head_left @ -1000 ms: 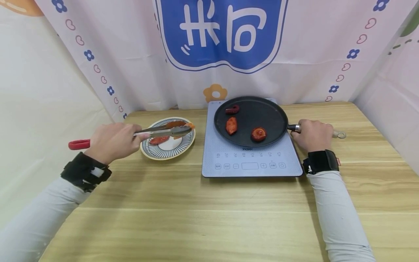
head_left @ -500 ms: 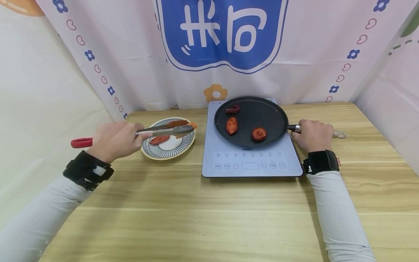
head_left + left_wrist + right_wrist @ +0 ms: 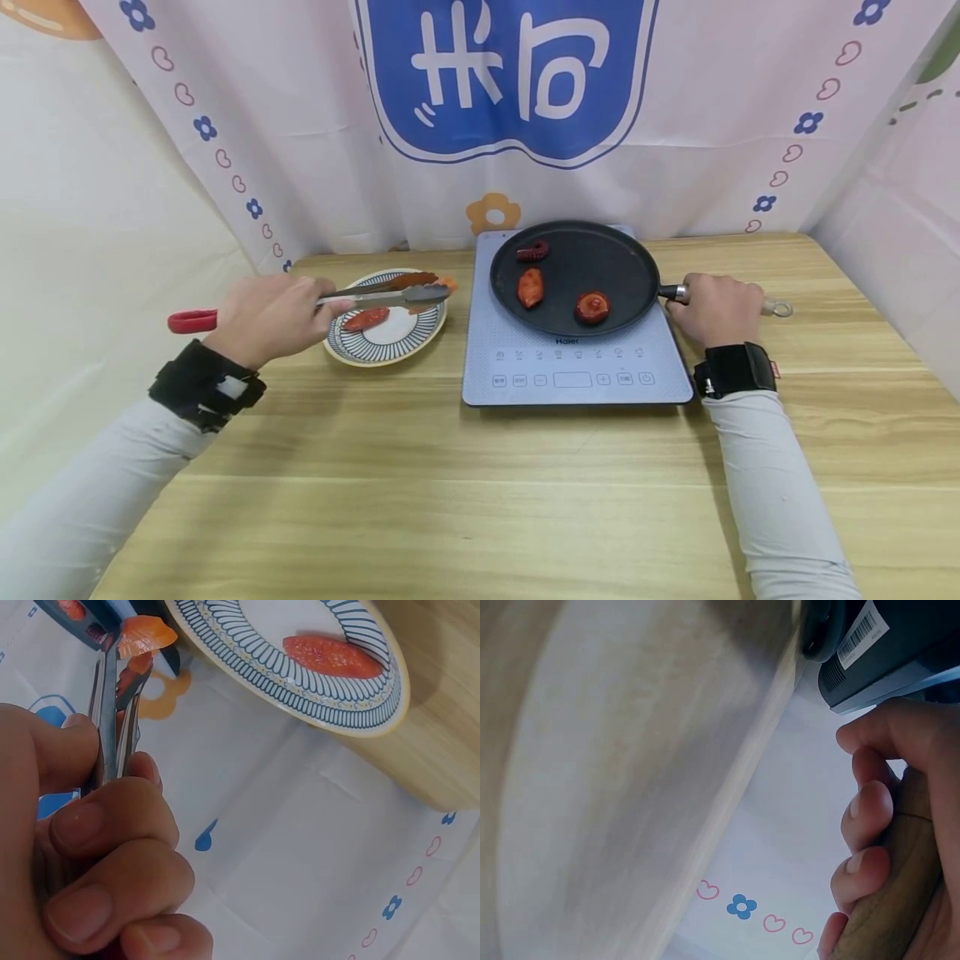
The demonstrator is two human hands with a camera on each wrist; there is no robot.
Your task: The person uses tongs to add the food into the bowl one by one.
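Note:
My left hand point(image 3: 273, 321) grips metal tongs point(image 3: 390, 297) with a red end behind the hand. Their tips hold an orange-red piece of food point(image 3: 146, 636) above the plate's right side. On the blue-striped white plate point(image 3: 386, 354) lies a red slice of food point(image 3: 366, 319). My right hand point(image 3: 716, 308) curls round the wooden handle point(image 3: 904, 862) of a flat black pan point(image 3: 600, 262). Inside the pan are a dark red curled piece point(image 3: 533, 251), an orange-red oval piece point(image 3: 530, 287) and a round brownish-red mushroom-shaped piece point(image 3: 593, 307).
Beneath the pan sits a light induction cooker point(image 3: 525, 367) with a button panel along its front. Both stand on a wooden table point(image 3: 450, 500). A printed white cloth point(image 3: 420, 200) hangs directly behind, and pale sheets close off the sides.
My left hand has shifted slightly right, carrying the tongs and the orange-red piece towards the pan. The red slice stays on the plate. My right hand and the pan have not moved.

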